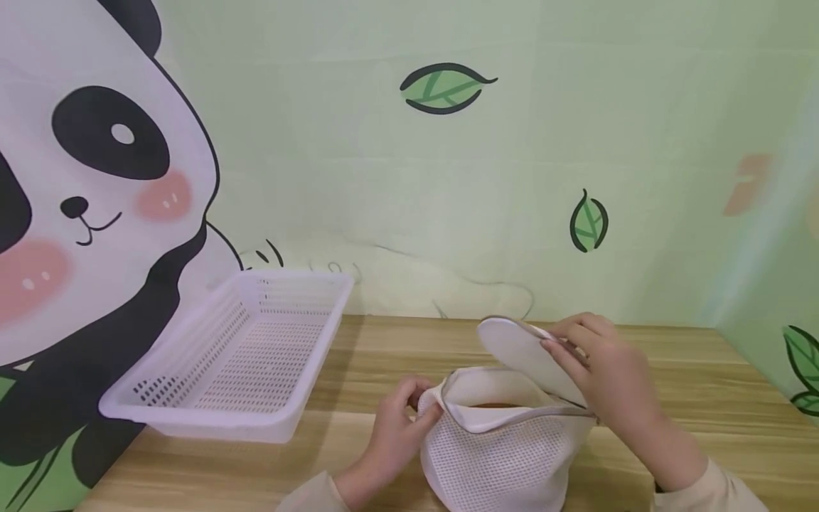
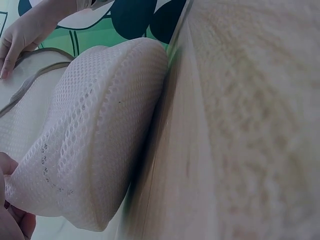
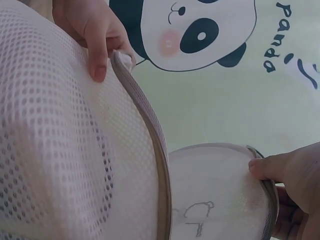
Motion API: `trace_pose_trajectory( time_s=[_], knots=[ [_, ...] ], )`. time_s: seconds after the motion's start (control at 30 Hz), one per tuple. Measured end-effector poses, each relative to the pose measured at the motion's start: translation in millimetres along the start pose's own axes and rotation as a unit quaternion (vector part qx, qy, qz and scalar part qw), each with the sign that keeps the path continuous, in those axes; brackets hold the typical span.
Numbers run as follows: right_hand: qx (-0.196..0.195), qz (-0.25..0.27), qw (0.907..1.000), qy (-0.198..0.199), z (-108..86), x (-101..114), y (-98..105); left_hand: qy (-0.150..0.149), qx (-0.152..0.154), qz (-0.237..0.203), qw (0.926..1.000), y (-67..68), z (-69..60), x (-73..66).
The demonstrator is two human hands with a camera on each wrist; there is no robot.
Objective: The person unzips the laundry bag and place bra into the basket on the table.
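Observation:
A white mesh laundry bag (image 1: 505,455) with a zipped round lid stands on the table in front of me. Its lid (image 1: 521,352) is tilted up, and something brownish shows inside, too little of it to identify. My left hand (image 1: 399,423) pinches the bag's rim on the left side. On the right, my right hand (image 1: 614,377) grips the lid's edge, thumb on one face and fingers behind, as the right wrist view shows. The bag's mesh wall (image 2: 110,120) fills much of the left wrist view. A grey-brown zipper strip (image 3: 150,120) runs along the opening.
A white perforated plastic basket (image 1: 297,419) stands on the wooden table (image 1: 358,455) left of the bag. Behind the table hangs a pale green backdrop (image 1: 333,142) with a printed panda and leaves. The backdrop also closes off the right side.

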State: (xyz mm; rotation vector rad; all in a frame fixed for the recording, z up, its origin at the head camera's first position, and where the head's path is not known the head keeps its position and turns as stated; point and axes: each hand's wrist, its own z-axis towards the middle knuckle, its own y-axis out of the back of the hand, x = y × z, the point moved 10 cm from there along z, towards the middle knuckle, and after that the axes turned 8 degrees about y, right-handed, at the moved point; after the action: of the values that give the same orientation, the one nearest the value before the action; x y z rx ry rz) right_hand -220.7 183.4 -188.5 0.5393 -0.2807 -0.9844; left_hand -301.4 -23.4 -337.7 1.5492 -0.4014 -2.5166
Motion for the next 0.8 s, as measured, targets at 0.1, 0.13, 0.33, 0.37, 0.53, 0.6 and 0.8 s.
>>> trace_pose_trajectory(
  time_s=[0.1, 0.13, 0.33, 0.37, 0.53, 0.6, 0.8],
  knots=[
    [-0.013, 0.005, 0.9996, -0.023, -0.8, -10, 5, -0.010, -0.005, 0.001, 0.9999, 1.2, -0.9, -2.5],
    [-0.017, 0.005, 0.9995, -0.028, -1.3, -13, 6, -0.012, -0.006, 0.004, 0.9999, 1.3, -1.1, -2.9],
    [-0.028, 0.016, 0.9974, -0.064, -6.9, -33, 9, -0.010, -0.007, 0.017, 0.9998, 1.5, -1.6, -1.2],
    [-0.029, 0.019, 0.9968, -0.073, -8.2, -36, 10, -0.010, -0.006, 0.016, 0.9998, 1.5, -2.0, -0.9],
    [-0.031, 0.036, 0.9927, -0.111, -14.7, -52, 13, -0.005, -0.002, 0.007, 1.0000, 2.0, -4.1, 1.1],
    [-0.031, 0.048, 0.9907, -0.123, -17.2, -58, 14, -0.001, -0.002, -0.002, 1.0000, 2.8, -5.1, 1.4],
    [-0.018, 0.070, 0.9828, -0.170, -29.2, -80, 14, -0.002, 0.000, -0.015, 0.9999, 3.2, -6.0, 1.2]
  ],
)
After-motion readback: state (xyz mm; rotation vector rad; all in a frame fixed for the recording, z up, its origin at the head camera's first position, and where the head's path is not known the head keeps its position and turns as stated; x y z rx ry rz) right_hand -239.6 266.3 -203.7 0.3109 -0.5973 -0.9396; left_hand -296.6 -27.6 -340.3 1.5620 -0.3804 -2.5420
